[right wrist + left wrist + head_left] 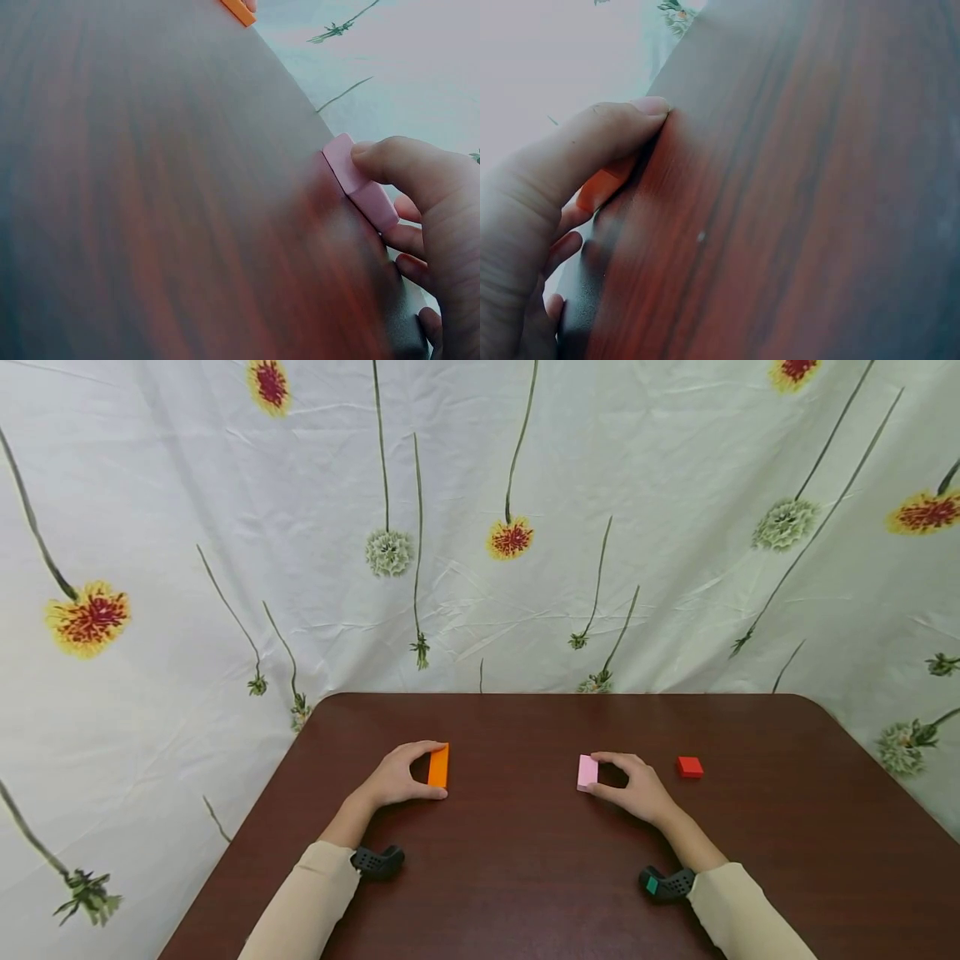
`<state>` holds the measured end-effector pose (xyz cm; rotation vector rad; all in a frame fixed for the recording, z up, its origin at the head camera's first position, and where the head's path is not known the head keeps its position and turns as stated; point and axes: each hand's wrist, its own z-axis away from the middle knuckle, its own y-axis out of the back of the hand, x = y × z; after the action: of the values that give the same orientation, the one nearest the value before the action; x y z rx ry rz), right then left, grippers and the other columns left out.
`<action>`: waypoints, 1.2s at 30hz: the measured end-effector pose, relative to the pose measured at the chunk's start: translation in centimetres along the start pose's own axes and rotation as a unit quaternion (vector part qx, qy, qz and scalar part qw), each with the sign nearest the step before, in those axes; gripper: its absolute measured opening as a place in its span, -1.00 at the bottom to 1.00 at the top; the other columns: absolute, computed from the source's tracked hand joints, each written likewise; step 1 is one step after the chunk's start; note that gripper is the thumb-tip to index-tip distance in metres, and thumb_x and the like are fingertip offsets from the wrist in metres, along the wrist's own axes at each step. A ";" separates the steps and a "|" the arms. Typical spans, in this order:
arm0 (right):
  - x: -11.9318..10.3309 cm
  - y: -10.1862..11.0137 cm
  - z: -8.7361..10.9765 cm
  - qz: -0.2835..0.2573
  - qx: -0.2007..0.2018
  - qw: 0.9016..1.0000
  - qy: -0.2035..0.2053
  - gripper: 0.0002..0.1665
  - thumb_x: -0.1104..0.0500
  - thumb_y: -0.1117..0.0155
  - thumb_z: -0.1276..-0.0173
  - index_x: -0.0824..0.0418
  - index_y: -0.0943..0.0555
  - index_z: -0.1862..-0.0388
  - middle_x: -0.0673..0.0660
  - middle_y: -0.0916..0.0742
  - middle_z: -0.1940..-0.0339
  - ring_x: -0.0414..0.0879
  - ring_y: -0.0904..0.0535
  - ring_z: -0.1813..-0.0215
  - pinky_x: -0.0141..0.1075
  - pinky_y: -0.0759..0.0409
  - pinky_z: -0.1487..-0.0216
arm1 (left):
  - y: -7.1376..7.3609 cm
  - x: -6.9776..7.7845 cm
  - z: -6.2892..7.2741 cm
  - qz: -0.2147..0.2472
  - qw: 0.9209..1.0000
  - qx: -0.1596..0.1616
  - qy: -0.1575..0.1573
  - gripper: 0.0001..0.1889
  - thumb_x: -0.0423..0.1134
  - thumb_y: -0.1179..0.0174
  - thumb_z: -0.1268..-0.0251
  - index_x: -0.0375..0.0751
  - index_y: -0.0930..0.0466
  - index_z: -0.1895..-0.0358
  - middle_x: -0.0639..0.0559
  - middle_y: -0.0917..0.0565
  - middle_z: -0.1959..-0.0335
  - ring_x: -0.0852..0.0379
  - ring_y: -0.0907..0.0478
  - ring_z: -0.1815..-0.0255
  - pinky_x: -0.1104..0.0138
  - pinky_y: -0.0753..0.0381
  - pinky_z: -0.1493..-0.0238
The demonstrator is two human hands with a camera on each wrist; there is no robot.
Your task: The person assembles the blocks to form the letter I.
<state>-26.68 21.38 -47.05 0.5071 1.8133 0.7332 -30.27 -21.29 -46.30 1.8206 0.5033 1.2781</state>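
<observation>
An orange rectangular block [438,766] lies on the left half of the table, and my left hand [402,777] pinches it by its two ends between thumb and fingers. In the left wrist view my thumb hides most of the orange block [604,186]. Right of the middle, my right hand [633,787] pinches a shorter pink block [588,772] between thumb and fingertips. The right wrist view shows this pink block [360,184] resting on the tabletop under my thumb. Beyond my right hand sits a small red block [690,767], touched by neither hand.
The dark brown wooden table [510,877] has rounded far corners. Behind it hangs a white cloth [465,602] printed with flowers. A black wrist device [378,863] is worn on the left wrist, and another black wrist device [667,885] on the right.
</observation>
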 end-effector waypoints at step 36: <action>-0.1 0.1 0.0 0.001 -0.009 1.000 -0.010 -0.36 -0.10 -0.41 -0.22 0.12 -0.57 -0.24 0.26 -0.56 -0.25 0.24 -0.35 -0.29 0.28 -0.29 -0.19 | 0.3 3.8 -1.1 -0.010 0.998 0.049 -0.030 -0.19 0.18 -0.47 0.09 0.03 -0.47 -0.33 0.01 -0.47 -0.32 -0.10 -0.28 -0.34 -0.22 -0.05 -0.30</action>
<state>-26.64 21.40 -46.86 0.5025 1.7858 0.7414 -29.78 -18.31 -43.77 1.9242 0.5568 1.2000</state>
